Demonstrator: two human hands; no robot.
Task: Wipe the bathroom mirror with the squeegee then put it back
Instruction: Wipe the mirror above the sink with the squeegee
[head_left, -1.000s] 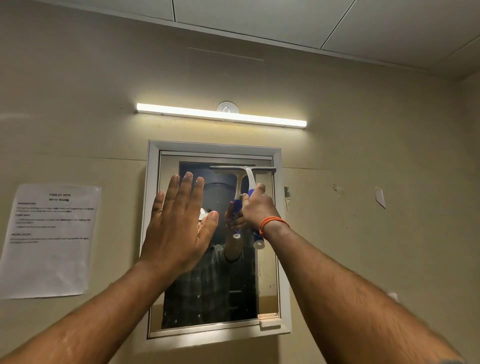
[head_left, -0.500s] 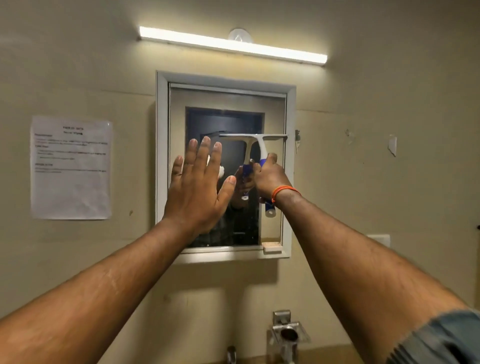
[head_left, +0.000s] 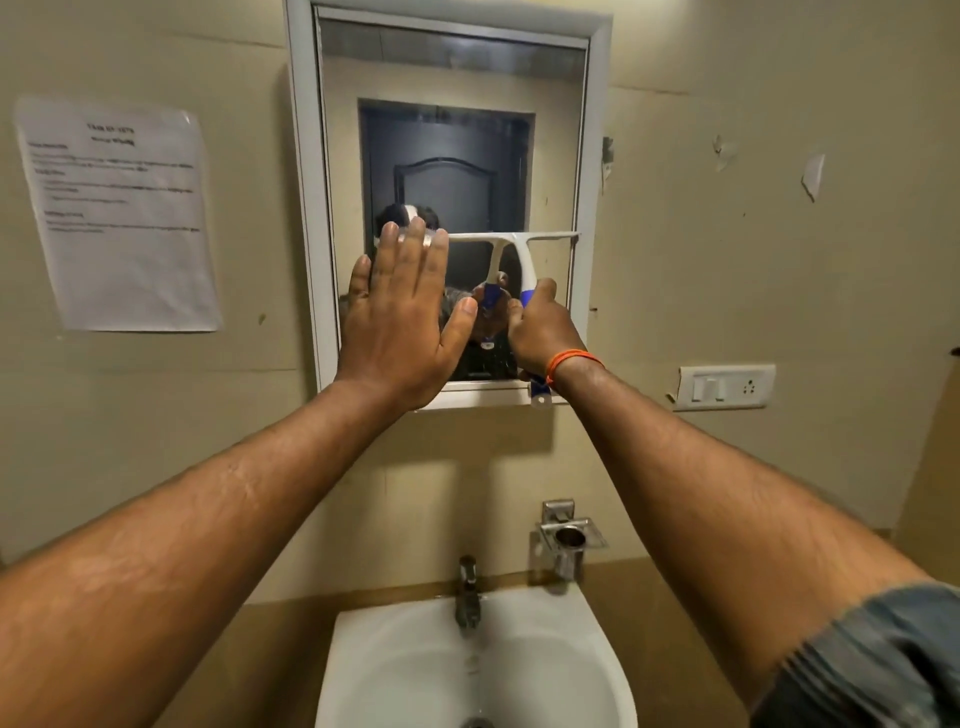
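Observation:
A white-framed mirror (head_left: 447, 73) hangs on the beige wall above the sink. A white squeegee (head_left: 519, 244) with a blue handle lies with its blade flat on the glass, across the right half at mid height. My right hand (head_left: 540, 332) grips the blue handle below the blade; an orange band circles that wrist. My left hand (head_left: 400, 317) is flat, fingers straight and together, over the lower left part of the glass. Whether the palm touches the glass I cannot tell.
A white sink (head_left: 467, 670) with a metal tap (head_left: 467, 592) sits below the mirror. A steel cup holder (head_left: 566, 540) is fixed to the wall right of the tap. A switch plate (head_left: 724, 387) is at the right, a printed sheet (head_left: 119, 213) at the left.
The squeegee has slid down the glass from near the top edge to mid height, with my right hand. My left hand came down too. The view tilted down; the sink now shows.

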